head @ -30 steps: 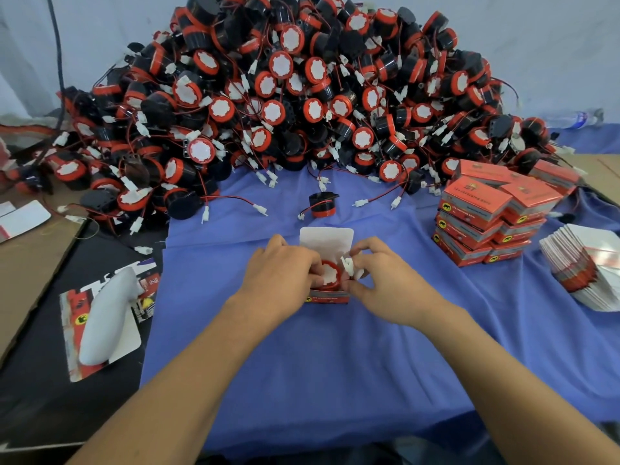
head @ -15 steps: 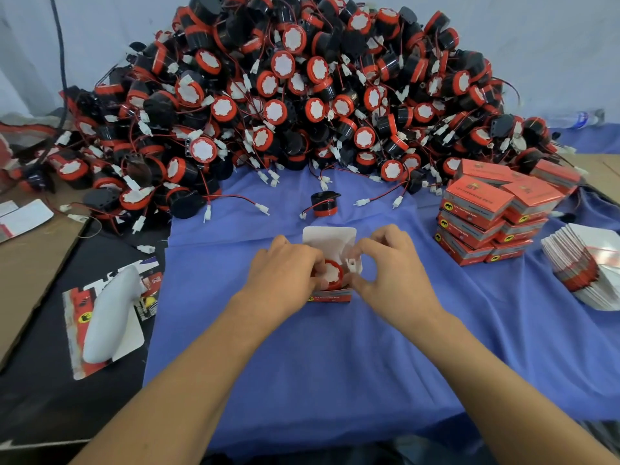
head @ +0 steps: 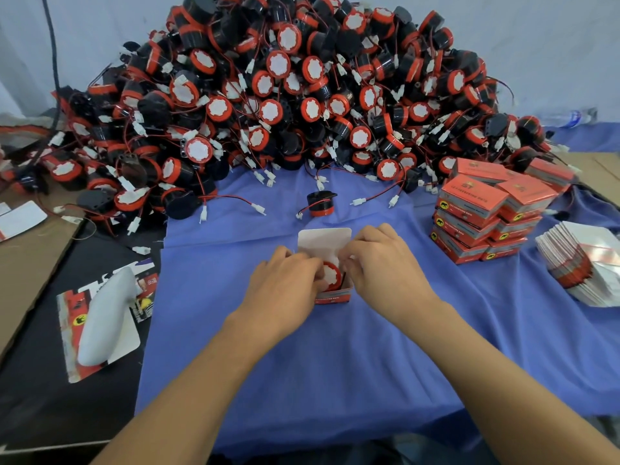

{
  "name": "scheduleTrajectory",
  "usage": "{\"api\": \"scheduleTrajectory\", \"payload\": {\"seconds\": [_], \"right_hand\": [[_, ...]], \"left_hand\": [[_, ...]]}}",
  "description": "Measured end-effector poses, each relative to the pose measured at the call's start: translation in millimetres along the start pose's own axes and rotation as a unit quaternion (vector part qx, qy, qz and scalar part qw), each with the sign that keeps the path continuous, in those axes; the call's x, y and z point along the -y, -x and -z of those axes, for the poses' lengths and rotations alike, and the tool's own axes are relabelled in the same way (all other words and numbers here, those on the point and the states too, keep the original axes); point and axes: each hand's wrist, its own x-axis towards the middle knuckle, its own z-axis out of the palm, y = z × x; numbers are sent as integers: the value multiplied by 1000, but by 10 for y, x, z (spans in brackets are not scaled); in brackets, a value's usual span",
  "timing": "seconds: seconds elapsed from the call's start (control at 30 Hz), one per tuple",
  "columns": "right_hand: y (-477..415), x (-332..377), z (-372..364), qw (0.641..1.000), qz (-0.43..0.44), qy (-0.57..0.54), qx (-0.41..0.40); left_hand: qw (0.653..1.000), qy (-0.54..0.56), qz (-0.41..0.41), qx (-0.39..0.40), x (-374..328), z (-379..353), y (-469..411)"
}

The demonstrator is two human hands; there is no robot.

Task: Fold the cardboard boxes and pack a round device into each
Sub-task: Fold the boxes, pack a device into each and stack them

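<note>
A small red cardboard box (head: pixel 333 297) stands on the blue cloth (head: pixel 352 357) with its white lid flap (head: pixel 323 241) up at the back. A round red-and-white device (head: pixel 331 276) sits inside it. My left hand (head: pixel 285 293) grips the box's left side, fingers curled at the device. On the right side my right hand (head: pixel 382 266) has its fingers curled over the box's top edge, and what they pinch is hidden. One loose round device (head: pixel 320 204) with a red wire lies just behind the box.
A huge heap of round devices (head: pixel 285 95) fills the back. Packed red boxes (head: pixel 483 213) are stacked at right, with a pile of flat box blanks (head: pixel 583 263) beside them. A white handle-shaped tool (head: pixel 104 313) lies on a card at left.
My right hand has moved in over the box's right side, and the white connector it held above the box is no longer visible. The left hand has stayed in place.
</note>
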Motion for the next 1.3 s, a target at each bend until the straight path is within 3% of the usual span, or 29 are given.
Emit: {"api": "scheduleTrajectory", "payload": {"seconds": [0.3, 0.6, 0.77, 0.87, 0.97, 1.13, 1.17, 1.3], "right_hand": [[11, 44, -199, 999, -47, -20, -3], [50, -3, -145, 995, -1, 9, 99], [73, 30, -186, 988, 15, -31, 149], [207, 3, -287, 989, -21, -137, 44], [438, 16, -439, 955, -54, -281, -76], [450, 4, -580, 817, -210, -520, -133], [423, -5, -583, 807, -223, -532, -127], [384, -22, -569, 831, -210, -508, -86]], "left_hand": [[998, 59, -16, -14, 27, -26, 35], [993, 86, -63, -45, 102, -224, 17], [939, 290, -33, -183, 133, -431, 155], [902, 368, 14, -226, 151, -540, 204], [906, 340, -7, -251, 168, -598, 223], [915, 326, 1, -238, 177, -610, 203], [914, 330, 4, -234, 185, -617, 199], [897, 382, 22, -222, 200, -594, 197]]}}
